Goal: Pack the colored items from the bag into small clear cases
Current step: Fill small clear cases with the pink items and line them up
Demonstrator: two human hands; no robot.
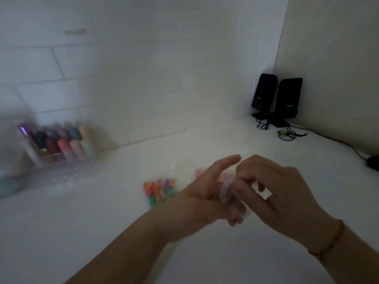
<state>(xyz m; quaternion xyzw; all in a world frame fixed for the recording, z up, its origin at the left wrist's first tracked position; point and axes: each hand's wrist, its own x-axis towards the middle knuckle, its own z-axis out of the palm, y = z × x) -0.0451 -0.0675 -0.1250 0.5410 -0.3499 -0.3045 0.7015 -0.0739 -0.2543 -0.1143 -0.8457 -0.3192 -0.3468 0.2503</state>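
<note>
Both our hands meet low at centre: the right hand (272, 189) pinches a small clear case (229, 193) with curled fingers (246, 175), and the left hand (205, 193) steadies it, index finger straight, other fingers curled beneath. Whether anything sits inside, we cannot tell. At nine o'clock from the hands, most colored items (160, 190) lie in their bag, so we judge much packing remains. Farther out, the white tabletop (102, 222) carries an organizer of tubes (61, 144) at ten o'clock and black speakers (276, 99) at one o'clock, against a tiled wall.
</note>
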